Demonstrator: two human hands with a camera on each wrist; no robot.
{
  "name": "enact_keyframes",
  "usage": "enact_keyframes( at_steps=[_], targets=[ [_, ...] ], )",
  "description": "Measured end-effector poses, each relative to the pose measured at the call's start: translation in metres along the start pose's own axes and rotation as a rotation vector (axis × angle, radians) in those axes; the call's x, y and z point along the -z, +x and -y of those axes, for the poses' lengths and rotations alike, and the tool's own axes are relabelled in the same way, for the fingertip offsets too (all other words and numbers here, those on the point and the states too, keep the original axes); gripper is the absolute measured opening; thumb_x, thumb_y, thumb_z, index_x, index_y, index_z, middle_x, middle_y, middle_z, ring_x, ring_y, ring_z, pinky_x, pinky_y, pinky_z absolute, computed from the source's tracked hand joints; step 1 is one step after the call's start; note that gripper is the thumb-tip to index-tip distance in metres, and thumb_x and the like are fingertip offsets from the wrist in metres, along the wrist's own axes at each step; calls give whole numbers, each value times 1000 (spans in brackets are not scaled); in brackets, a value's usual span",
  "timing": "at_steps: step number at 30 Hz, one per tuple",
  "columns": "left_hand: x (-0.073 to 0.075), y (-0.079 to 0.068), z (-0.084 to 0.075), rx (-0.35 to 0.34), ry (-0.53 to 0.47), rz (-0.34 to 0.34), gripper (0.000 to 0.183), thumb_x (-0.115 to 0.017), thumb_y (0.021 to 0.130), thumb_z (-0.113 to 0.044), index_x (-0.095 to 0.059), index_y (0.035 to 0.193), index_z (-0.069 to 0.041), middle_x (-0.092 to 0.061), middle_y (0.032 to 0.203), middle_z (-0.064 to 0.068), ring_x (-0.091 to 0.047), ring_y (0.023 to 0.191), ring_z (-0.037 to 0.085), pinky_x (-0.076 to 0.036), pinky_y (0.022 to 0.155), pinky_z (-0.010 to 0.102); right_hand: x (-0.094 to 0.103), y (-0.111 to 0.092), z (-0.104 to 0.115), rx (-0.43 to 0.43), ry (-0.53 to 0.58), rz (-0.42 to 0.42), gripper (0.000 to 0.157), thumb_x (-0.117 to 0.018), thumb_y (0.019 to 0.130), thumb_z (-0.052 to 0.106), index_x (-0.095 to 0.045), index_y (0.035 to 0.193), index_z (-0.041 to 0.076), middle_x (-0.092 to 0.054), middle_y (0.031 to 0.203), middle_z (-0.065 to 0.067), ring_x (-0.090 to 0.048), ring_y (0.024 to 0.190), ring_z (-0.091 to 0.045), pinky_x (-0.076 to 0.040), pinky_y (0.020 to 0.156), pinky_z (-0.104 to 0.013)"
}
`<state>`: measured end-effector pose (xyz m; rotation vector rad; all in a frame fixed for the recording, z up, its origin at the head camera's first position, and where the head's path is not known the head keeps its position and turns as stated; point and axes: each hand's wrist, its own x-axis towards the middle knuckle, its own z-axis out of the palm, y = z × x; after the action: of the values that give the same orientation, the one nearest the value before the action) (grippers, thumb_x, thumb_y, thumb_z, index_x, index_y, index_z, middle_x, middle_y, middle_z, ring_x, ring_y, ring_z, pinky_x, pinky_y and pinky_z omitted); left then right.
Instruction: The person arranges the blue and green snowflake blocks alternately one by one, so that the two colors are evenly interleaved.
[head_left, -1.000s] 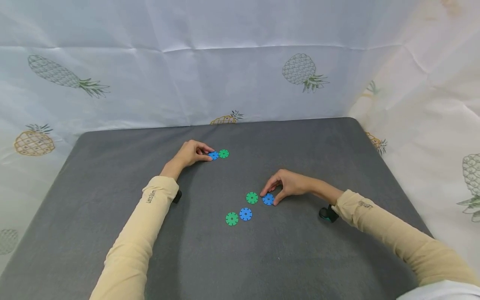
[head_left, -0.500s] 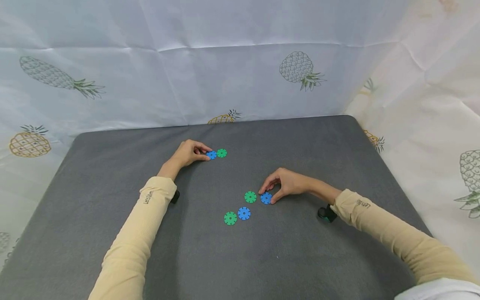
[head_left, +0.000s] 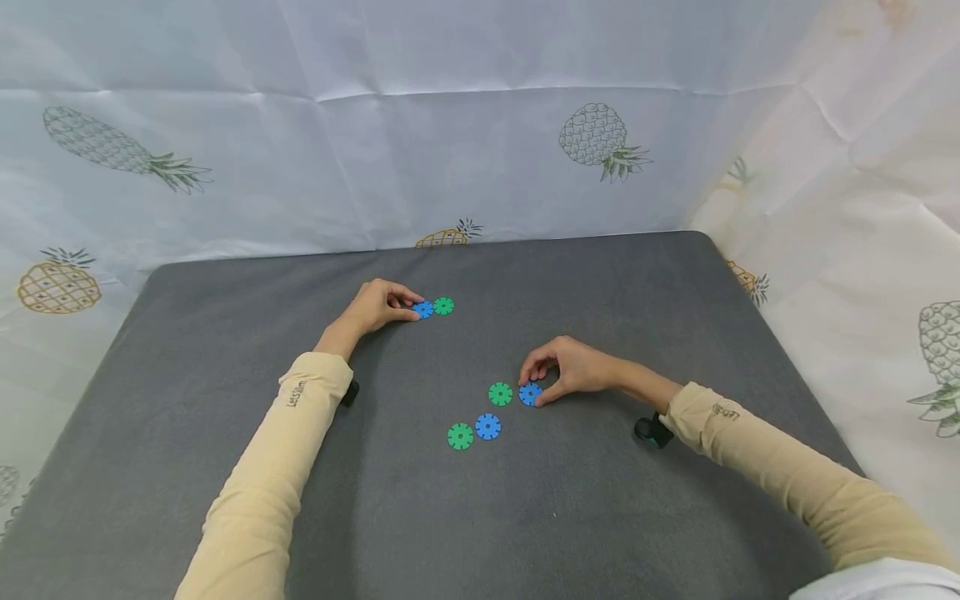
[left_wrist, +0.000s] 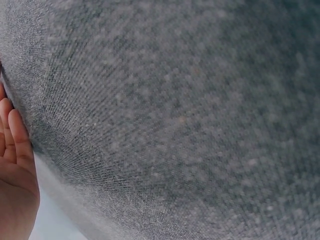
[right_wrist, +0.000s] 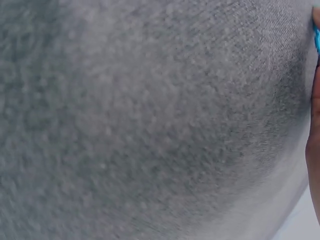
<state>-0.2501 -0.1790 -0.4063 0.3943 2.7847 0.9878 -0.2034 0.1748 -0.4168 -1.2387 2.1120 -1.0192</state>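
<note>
Flat notched plastic discs, three blue and three green, lie on the grey table. Toward the back, my left hand (head_left: 371, 306) pinches a blue disc (head_left: 423, 310) between thumb and fingers. A green disc (head_left: 444, 306) sits at its right edge; whether they interlock cannot be seen. My right hand (head_left: 577, 367) holds another blue disc (head_left: 530, 394) by its edges, just right of a green disc (head_left: 500, 394). Closer to me, a blue disc (head_left: 488, 427) lies beside a green disc (head_left: 461, 436). In the right wrist view only a sliver of the held blue disc (right_wrist: 317, 39) shows.
A dark grey cloth covers the table (head_left: 600, 500). White pineapple-print curtains (head_left: 480, 158) hang behind it and on the right. Black wrist devices (head_left: 652, 432) sit under both forearms.
My right hand has slid its blue disc slightly left, narrowing the gap to the green one. The left hand keeps its pinch. The head view has shifted a little.
</note>
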Motion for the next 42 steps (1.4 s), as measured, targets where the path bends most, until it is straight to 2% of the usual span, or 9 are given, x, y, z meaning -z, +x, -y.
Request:
enact_keyframes(
  at_steps=[5,15,20,25,30,35,42],
  targets=[
    [2,0,1,0,-1,6,30,-76,84,-15,-73,112,-6,-68,91,11,-53,66,16,-40,62,27,-1,2,8,55,-93,-19,27,-81,79,17,-70,102,8,-68,98,0,-63,87,-12,-52,79,-29],
    [3,0,0,1,-5,7,31,-76,83,-15,-73,112,-5,-68,89,10,-52,64,15,-39,61,28,-5,-3,4,57,-19,-64,30,-78,81,11,-70,108,1,-68,107,-11,-65,90,-20,-53,80,-34],
    [2,1,0,-3,-7,4,31,-77,83,-16,-73,112,-6,-68,88,10,-52,64,16,-39,61,28,-3,-4,4,40,-47,-67,28,-77,82,12,-70,107,2,-66,108,-8,-64,91,-16,-53,80,-29],
    [2,1,2,-11,1,-3,31,-77,83,-15,-73,112,-5,-68,90,11,-52,65,16,-39,62,28,0,-2,8,42,-124,-53,23,-76,82,12,-71,103,6,-65,104,-3,-62,87,-11,-52,78,-27],
    [2,0,1,7,-5,4,31,-77,83,-17,-73,112,-6,-67,89,9,-50,64,15,-38,60,27,-1,-2,8,24,-180,-43,21,-75,82,14,-69,102,10,-63,101,2,-58,85,-8,-50,77,-26],
    [2,0,1,10,-10,5,31,-77,83,-16,-73,112,-5,-66,89,9,-49,63,14,-37,59,27,-1,-5,8,11,-119,-65,20,-73,84,12,-68,104,9,-63,102,1,-58,84,-10,-52,75,-26],
    [0,0,1,9,-12,6,31,-77,83,-16,-73,112,-6,-67,90,9,-51,66,15,-39,61,27,3,-8,2,-12,50,-122,24,-74,85,11,-71,107,1,-67,108,-9,-63,90,-20,-54,76,-29]
  ],
)
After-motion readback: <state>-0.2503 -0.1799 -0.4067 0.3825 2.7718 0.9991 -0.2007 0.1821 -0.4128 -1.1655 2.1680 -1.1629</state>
